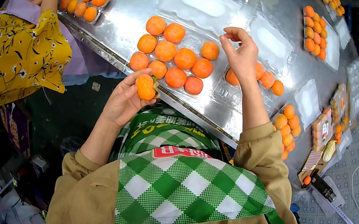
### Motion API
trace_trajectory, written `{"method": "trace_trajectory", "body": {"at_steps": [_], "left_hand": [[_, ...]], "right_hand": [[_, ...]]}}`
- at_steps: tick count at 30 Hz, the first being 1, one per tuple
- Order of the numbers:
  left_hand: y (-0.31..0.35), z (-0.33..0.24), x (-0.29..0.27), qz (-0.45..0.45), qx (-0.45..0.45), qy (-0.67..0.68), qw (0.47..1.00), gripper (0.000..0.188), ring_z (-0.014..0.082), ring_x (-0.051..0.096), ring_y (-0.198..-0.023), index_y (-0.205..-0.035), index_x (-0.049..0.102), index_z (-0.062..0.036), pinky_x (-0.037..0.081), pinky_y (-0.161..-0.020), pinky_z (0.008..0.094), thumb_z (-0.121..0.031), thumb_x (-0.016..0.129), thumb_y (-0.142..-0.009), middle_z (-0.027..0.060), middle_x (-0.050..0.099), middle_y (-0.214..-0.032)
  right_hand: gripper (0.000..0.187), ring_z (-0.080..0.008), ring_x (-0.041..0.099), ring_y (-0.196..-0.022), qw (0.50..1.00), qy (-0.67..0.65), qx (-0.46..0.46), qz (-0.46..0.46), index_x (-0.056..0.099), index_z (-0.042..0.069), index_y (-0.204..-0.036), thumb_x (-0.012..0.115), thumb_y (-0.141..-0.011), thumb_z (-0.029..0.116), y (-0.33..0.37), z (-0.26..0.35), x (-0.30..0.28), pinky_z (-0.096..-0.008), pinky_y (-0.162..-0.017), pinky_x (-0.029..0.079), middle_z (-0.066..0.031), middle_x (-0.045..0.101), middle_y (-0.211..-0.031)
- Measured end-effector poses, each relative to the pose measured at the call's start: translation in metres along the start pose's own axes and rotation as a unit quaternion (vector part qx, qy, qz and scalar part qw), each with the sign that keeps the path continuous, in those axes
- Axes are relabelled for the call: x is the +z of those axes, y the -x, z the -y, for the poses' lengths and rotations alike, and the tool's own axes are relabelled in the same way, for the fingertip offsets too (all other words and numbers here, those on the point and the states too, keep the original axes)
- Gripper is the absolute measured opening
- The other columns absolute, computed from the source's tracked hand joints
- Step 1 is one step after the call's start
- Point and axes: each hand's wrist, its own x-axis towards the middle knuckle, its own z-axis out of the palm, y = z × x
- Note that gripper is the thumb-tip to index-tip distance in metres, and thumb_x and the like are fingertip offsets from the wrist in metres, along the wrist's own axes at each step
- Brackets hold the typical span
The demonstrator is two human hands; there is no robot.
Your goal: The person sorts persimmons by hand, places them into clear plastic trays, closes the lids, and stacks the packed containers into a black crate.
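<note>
Left hand (123, 99) pinching persimmon (146, 88) near table edge (198, 116); right hand (243, 53) loosely parted; bare tabletop (121, 20) left of tray (192, 43).

Packing workshop: fruit trays (227, 94)

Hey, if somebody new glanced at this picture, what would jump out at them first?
Probably the bright orange fruit sitting in rows in a clear tray, right in front of the person on the shiny metal table. Next, the single fruit with green leafy bits in the left hand, by the table's near edge, and the green-and-white checked apron filling the lower middle.
</note>
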Motion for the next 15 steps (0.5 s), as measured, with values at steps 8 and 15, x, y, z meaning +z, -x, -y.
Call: {"method": "trace_trajectory", "body": {"at_steps": [8,15], "left_hand": [[-0.002,0.002,0.003,-0.014,0.008,-0.023,1.000,0.058,0.0294,0.061,-0.101,-0.136,0.040,-0.0044,0.054,-0.084,0.0375,-0.026,0.064,-0.088,0.0142,0.058,-0.112],[-0.007,0.005,0.009,-0.002,-0.015,-0.019,1.000,0.056,0.0297,0.061,-0.101,-0.135,0.041,-0.0037,0.054,-0.084,0.0376,-0.025,0.064,-0.089,0.0144,0.058,-0.111]], "right_hand": [[0.036,-0.0280,0.059,-0.088,0.993,0.074,-0.041,0.088,0.062,0.006,-0.103,0.074,-0.069,0.013,0.065,-0.004,0.001,-0.0382,-0.075,0.049,-0.0118,0.060,-0.091],[0.053,-0.0315,0.056,-0.088,0.983,0.144,-0.052,0.104,0.056,0.008,-0.114,0.076,-0.065,0.015,0.079,0.004,0.022,-0.0406,-0.075,0.048,-0.0132,0.052,-0.097]]}}
